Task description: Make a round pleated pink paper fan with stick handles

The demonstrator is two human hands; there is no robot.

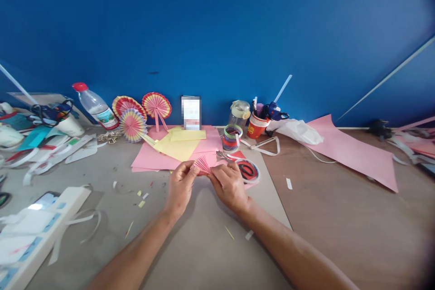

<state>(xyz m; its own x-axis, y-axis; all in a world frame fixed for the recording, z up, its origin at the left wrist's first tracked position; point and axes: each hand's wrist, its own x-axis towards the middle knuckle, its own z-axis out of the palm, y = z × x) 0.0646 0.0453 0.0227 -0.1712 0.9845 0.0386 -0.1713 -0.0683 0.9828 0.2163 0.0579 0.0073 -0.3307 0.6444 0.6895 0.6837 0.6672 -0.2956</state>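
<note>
A small pleated pink paper fan [202, 166] is stretched between my hands above the table. My left hand [181, 186] pinches its left edge between thumb and fingers. Closed around its gathered right end is my right hand [231, 186], which hides that part of the folds. Behind the hands lie pink paper sheets [144, 158] with yellow paper [180, 147] on top. Just beyond my right hand sit black-handled scissors [247, 170] and a roll of tape [232, 138]. Finished round paper fans [156, 105] in pink, red and yellow stand at the back left.
A phone [191, 113] leans upright at the back. Left are a bottle [97, 106], paper strips and a power strip [50, 235]. Right are a clear jar [239, 112], a red cup [257, 127] of tools, a white plastic bag [299, 131] and a large pink sheet [360, 158]. Paper scraps dot the table.
</note>
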